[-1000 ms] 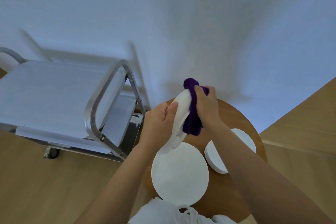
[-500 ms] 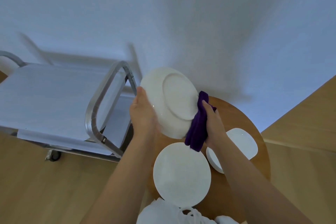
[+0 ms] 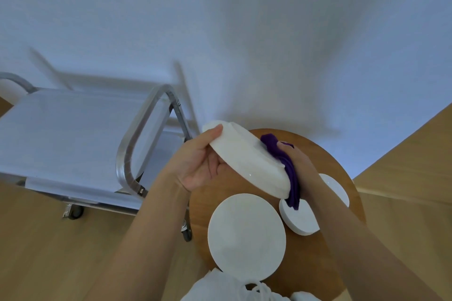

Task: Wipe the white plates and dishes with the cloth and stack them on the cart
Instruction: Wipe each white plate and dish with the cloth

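Now, at the left of the frame, the steel cart (image 3: 137, 151) stands with its white top bare. Right of it, the left hand (image 3: 198, 164) grips the rim of a white plate (image 3: 247, 161), which has tipped from nearly upright half a second ago to almost edge-on above the round wooden bench (image 3: 342, 159). The right hand (image 3: 299, 166) holds the purple cloth (image 3: 288, 168) against the plate's far edge. Below lie a large round plate (image 3: 247, 236) and a smaller dish (image 3: 300, 217), unmoved.

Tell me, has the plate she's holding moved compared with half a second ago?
Yes. The held plate has tipped from facing the camera to nearly edge-on and dropped lower, toward the round wooden table.
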Action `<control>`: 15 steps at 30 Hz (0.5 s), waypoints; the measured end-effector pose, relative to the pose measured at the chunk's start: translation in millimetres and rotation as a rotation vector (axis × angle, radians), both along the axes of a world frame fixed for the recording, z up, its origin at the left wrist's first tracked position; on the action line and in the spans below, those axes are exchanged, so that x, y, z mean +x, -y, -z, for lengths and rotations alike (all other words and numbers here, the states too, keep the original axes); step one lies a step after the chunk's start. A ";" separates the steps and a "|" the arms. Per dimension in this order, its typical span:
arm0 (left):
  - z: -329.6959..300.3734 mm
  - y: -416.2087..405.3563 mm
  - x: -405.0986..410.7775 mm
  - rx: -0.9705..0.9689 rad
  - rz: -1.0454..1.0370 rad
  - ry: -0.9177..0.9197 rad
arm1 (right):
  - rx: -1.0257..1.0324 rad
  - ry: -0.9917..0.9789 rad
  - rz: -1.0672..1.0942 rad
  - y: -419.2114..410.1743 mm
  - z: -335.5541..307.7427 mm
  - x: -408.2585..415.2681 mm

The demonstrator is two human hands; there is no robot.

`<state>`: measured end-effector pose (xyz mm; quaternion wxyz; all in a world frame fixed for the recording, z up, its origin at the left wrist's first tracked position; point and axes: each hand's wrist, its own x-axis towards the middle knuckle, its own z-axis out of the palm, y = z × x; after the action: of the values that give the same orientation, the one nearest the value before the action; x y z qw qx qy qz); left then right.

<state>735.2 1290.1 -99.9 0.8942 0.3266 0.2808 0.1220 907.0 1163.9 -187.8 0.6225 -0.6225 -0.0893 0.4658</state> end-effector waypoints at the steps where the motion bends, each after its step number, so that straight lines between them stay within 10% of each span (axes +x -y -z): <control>1: 1.5 2.5 1.4 0.012 -0.020 -0.007 | 0.010 0.037 0.007 0.3 1.3 -4.4; 10: 29.6 42.2 23.3 0.385 0.075 -0.185 | -0.007 0.114 0.102 -7.6 4.8 -32.3; 15: 56.6 55.7 25.7 1.023 0.419 -0.410 | -0.032 -0.088 0.114 -13.0 -1.8 -37.3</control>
<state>760.8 1234.3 -156.6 0.5557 0.7817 0.2831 -0.0028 869.7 1176.9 -185.9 0.6413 -0.6155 -0.0191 0.4579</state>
